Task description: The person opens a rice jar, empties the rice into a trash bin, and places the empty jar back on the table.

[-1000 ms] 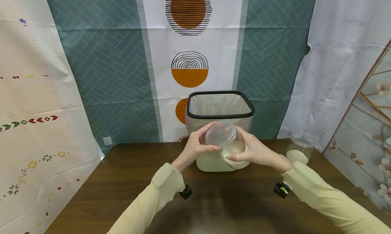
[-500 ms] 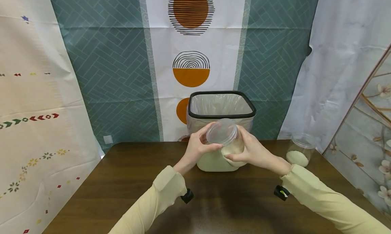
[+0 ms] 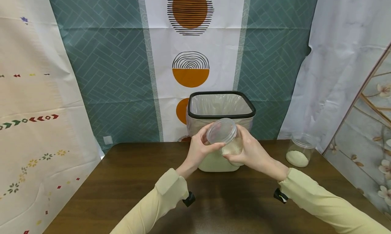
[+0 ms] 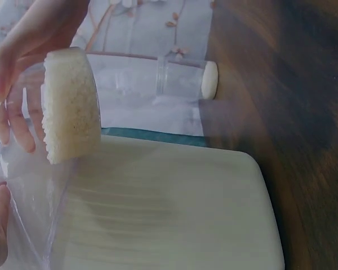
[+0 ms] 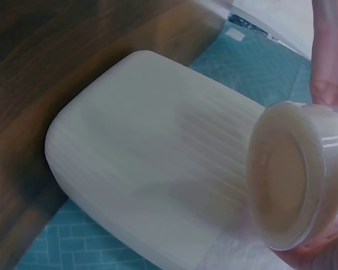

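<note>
In the head view, a clear plastic jar (image 3: 234, 146) with white, rice-like grains inside is held tilted, its round transparent lid (image 3: 222, 130) facing the head camera. My left hand (image 3: 197, 151) grips the lid's edge, the thumb along the lower rim. Around the jar's body curls my right hand (image 3: 255, 149), thumb in front. The left wrist view shows the grains (image 4: 73, 107) banked at the jar's bottom end. In the right wrist view the jar's round base (image 5: 279, 174) faces the camera. Whether the lid is seated or loose I cannot tell.
Just behind the hands stands a pale bin (image 3: 218, 164) with a black rim and a clear liner. A second clear jar (image 3: 298, 154), partly filled with white grains, sits at the right back of the brown wooden table (image 3: 131, 179). Patterned cloths (image 3: 110, 74) hang behind.
The left thumb has slid a little to the right along the lid's rim. The right hand has shifted slightly left, and the jar has tilted slightly. The bin and second jar stay put.
</note>
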### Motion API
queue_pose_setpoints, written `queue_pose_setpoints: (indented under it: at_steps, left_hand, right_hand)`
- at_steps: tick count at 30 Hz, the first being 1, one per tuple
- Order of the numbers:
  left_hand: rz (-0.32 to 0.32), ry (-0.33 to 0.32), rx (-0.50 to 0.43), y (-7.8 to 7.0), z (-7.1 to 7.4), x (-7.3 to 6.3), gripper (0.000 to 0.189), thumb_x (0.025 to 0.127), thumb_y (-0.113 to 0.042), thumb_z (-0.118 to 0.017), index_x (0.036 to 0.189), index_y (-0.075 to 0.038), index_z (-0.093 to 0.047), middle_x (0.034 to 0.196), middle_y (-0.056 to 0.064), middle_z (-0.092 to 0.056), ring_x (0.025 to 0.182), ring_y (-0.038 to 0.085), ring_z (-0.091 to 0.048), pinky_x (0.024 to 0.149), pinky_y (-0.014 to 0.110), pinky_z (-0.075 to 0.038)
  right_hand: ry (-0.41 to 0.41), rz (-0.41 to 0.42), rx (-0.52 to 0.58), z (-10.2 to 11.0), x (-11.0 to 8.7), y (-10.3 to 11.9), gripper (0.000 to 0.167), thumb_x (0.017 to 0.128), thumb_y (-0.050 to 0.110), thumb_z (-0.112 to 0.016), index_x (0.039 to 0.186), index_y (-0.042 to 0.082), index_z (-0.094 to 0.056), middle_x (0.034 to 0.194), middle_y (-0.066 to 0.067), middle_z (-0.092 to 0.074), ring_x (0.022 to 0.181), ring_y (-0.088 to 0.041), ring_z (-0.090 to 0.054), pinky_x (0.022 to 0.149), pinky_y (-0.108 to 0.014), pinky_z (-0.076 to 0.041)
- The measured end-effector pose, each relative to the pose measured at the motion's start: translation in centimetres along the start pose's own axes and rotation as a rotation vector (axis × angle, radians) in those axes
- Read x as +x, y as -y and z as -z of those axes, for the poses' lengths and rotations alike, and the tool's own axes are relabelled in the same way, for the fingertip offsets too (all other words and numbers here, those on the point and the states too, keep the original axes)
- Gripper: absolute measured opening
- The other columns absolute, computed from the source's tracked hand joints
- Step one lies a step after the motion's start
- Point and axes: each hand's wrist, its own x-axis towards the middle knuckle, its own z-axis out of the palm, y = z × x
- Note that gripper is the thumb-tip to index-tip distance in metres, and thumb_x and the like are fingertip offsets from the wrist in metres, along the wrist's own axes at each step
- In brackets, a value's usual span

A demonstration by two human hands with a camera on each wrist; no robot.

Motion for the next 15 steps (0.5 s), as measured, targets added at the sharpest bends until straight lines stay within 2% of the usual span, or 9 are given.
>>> queue_pose_setpoints:
  at_steps: [5,11,15]
  left_hand:
    - [-0.005,-0.018,0.006,-0.1,-0.2,0.0,0.058,0.074,-0.004,-0.072,0.122,0.013,-0.045,0.115,0.027,-0.052,0.1,0.04,-0.053,0.084,0.045,-0.042]
    - [0.019,-0.023,0.03,0.0,-0.2,-0.1,0.059,0.076,-0.011,-0.073,0.122,0.012,-0.045,0.116,0.026,-0.052,0.101,0.038,-0.053,0.086,0.041,-0.042]
    - [0.041,-0.028,0.031,1.2,0.0,0.0,0.06,0.075,-0.013,-0.074,0.123,0.009,-0.045,0.116,0.024,-0.052,0.102,0.035,-0.053,0.087,0.04,-0.041]
  right_hand:
    - [-0.036,0.003,-0.047,-0.2,-0.2,0.2,0.09,0.056,0.03,-0.081,0.123,-0.009,-0.037,0.112,-0.018,-0.047,0.091,-0.026,-0.051,0.074,-0.039,-0.046]
    - [-0.072,-0.002,-0.106,-0.2,-0.3,0.7,0.089,0.056,0.033,-0.081,0.121,-0.01,-0.038,0.11,-0.019,-0.048,0.088,-0.027,-0.051,0.071,-0.04,-0.047]
    - [-0.075,0.0,-0.121,-0.2,-0.4,0.8,0.089,0.056,0.033,-0.081,0.121,-0.01,-0.038,0.109,-0.019,-0.048,0.087,-0.027,-0.051,0.07,-0.04,-0.047]
